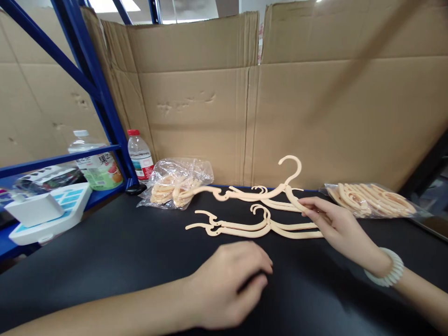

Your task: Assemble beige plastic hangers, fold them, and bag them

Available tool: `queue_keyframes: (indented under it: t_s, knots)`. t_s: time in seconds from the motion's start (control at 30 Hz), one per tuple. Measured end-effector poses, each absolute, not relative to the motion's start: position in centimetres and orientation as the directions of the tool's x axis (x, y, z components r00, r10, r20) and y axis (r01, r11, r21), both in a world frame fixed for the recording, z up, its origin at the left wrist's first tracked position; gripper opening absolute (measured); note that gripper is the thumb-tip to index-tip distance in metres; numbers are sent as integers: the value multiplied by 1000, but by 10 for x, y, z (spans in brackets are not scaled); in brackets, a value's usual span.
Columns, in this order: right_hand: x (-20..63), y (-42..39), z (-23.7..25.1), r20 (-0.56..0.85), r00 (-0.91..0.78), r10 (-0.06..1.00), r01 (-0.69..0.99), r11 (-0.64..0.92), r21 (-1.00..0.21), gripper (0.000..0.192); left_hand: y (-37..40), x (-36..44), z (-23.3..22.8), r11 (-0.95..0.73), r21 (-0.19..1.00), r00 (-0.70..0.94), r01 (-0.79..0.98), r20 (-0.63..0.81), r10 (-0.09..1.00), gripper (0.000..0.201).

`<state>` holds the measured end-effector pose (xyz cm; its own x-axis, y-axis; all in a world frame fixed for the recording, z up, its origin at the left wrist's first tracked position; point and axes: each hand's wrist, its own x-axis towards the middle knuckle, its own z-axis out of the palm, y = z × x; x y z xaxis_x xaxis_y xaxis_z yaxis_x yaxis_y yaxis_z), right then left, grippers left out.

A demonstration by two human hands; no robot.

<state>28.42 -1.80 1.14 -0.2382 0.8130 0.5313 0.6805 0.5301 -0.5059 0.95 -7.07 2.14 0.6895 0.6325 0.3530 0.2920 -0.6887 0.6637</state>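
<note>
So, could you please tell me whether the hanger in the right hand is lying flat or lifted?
Lifted: the right hand pinches one arm of the hanger, whose hook stands above the black table.

Just right of the right hand's fingers [310,205], on the black table [105,261]: a clear bag [374,200] of cream hangers. Well left of them, against the cardboard wall [315,116], a second, crumpled bag [178,182]. Further left, a red-capped bottle [140,156] beside a blue shelf post [101,102]; behind the shelf rail, a juice bottle [98,163]. Farthest left, a white device [49,210] with blue keys.
</note>
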Motion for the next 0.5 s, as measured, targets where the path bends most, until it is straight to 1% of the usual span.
queue_keyframes:
  t_s: [0.03,0.07,0.1,0.17,0.3,0.5]
  knots:
    - [283,-19,12,498,-277,822,680,534,-503,26,-77,10,23,-821,503,812,271,338,476,25]
    - [282,-20,13,466,-314,827,681,538,-496,25,-82,10,25,-881,382,860,279,308,406,28]
    - [280,-21,14,433,-351,830,684,543,-487,23,-85,11,26,-908,297,888,297,263,377,31]
    - [277,-25,15,363,-425,829,688,556,-466,21,-88,10,26,-909,213,888,358,224,402,36]
    - [277,-30,18,244,-510,825,710,564,-421,19,-81,8,17,-865,189,836,465,228,499,43]
    - [284,-27,16,201,-533,822,756,569,-325,11,-75,8,8,-822,229,806,522,183,563,45]
